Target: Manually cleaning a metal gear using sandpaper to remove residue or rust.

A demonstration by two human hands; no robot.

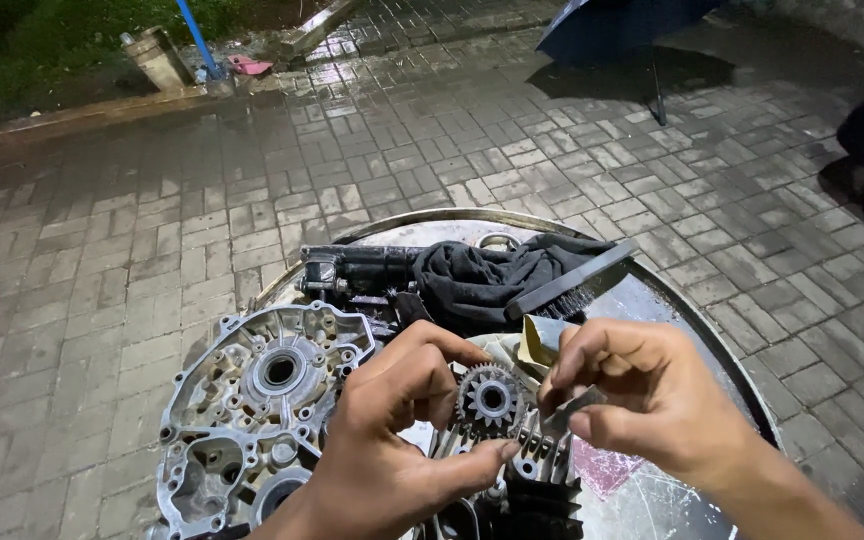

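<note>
My left hand holds a small toothed metal gear between thumb and fingers, above a finned engine part. My right hand pinches a small flat grey piece, perhaps a scrap of abrasive paper or a blade, right beside the gear's teeth. Both hands hover over a round metal tray.
A silver engine crankcase half lies at the tray's left. Behind the hands lie a dark cloth, a black brush and a black cylindrical part. Wet brick paving surrounds the tray; a blue umbrella stands at the back.
</note>
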